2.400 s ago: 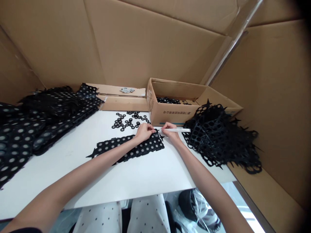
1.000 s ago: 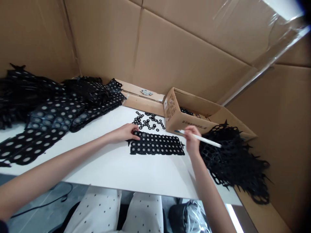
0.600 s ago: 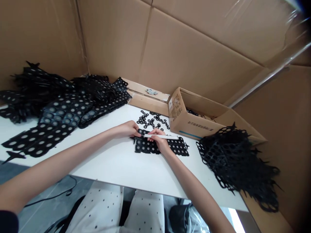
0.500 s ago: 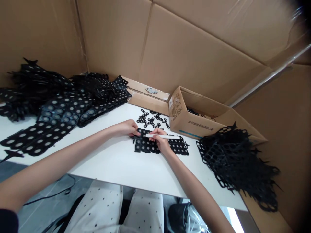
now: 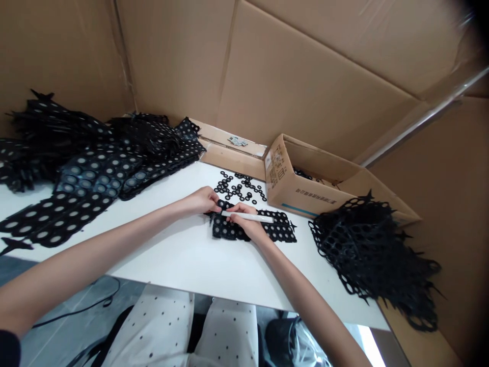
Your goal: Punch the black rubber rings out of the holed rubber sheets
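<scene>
Black perforated sheet (image 5: 254,229), with grey discs set in its holes, lies flat on a white table (image 5: 168,250), just below a scatter of loose black rings (image 5: 239,186). Single head view, looking forward and down.

Left hand (image 5: 200,200): fingers curled, tips on the sheet's upper left corner; from this angle, pinching or only pressing cannot be told. Right hand (image 5: 246,220): closed around a white marker pen (image 5: 254,217), which lies across the sheet's upper part, pointing toward the left hand; its tip is hard to make out, so contact with the sheet is uncertain.

Left of the hands: overlapping stacks of perforated sheets (image 5: 89,171), reaching past the table's left side. Right of the hands: a heap of black mesh offcuts (image 5: 367,250) with star-shaped points. Behind the rings: an open cardboard box (image 5: 286,186) holding more black pieces, and a cardboard flap (image 5: 233,145) bearing small grey pieces (image 5: 237,141). Cardboard walls (image 5: 290,66) stand around the table. Below its near edge: polka-dot trousers (image 5: 160,326).
</scene>
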Motion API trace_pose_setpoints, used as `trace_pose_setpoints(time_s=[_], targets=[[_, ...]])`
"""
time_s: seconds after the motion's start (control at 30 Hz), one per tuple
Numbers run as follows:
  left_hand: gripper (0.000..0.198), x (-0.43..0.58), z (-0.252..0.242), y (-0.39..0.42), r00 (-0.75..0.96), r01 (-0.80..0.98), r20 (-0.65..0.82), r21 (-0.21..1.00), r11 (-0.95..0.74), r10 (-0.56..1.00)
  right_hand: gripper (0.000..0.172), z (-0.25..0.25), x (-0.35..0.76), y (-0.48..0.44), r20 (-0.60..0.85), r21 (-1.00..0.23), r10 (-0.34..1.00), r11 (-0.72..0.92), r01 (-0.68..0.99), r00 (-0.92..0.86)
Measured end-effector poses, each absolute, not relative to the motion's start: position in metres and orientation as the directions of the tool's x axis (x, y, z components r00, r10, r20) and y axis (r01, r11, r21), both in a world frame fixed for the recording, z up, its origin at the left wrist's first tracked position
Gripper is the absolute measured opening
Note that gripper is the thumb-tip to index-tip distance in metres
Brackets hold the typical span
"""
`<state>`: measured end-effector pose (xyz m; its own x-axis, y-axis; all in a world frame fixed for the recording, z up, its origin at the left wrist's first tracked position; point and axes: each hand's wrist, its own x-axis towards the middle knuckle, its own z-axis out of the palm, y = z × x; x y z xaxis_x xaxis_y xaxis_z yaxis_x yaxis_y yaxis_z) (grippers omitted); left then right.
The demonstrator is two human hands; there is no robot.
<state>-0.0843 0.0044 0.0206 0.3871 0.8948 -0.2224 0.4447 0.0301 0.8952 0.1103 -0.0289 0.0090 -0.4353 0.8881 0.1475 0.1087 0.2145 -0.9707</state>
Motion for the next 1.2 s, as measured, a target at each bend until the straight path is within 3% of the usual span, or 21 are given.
trace_pose_setpoints(time_s=[0.1, 0.33, 0.63, 0.83, 1.03, 1.2], targets=[[0.02, -0.085, 0.022, 0.004, 0.386, 0.46, -0.234, 0.887, 0.033, 0.893, 0.011, 0.007, 0.111, -0.027, 0.137, -0.975, 0.903, 0.196, 0.107, -0.408], [0.028, -0.09, 0.022, 0.004, 0.426, 0.473, -0.277, 0.88, 0.049, 0.861, 0.008, -0.006, 0.118, -0.02, 0.118, -0.992, 0.987, 0.113, -0.049, -0.106], [0.026, -0.089, 0.023, 0.008, 0.448, 0.464, -0.301, 0.883, 0.069, 0.842, 0.007, 0.001, 0.116, -0.023, 0.114, -0.992, 0.969, 0.123, 0.026, -0.217], [0.029, -0.084, 0.032, 0.006, 0.449, 0.442, -0.212, 0.897, -0.01, 0.868, 0.006, 0.005, 0.114, -0.025, 0.099, -0.987, 0.948, 0.132, 0.09, -0.303], [0.028, -0.093, 0.033, 0.008, 0.488, 0.479, -0.334, 0.875, 0.072, 0.807, 0.012, 0.011, 0.127, -0.016, 0.085, -0.971, 0.856, 0.185, 0.149, -0.51], [0.032, -0.1, 0.031, 0.012, 0.517, 0.461, -0.358, 0.882, 0.099, 0.778, 0.008, 0.002, 0.139, -0.011, 0.177, -0.978, 0.912, 0.204, 0.035, -0.37]])
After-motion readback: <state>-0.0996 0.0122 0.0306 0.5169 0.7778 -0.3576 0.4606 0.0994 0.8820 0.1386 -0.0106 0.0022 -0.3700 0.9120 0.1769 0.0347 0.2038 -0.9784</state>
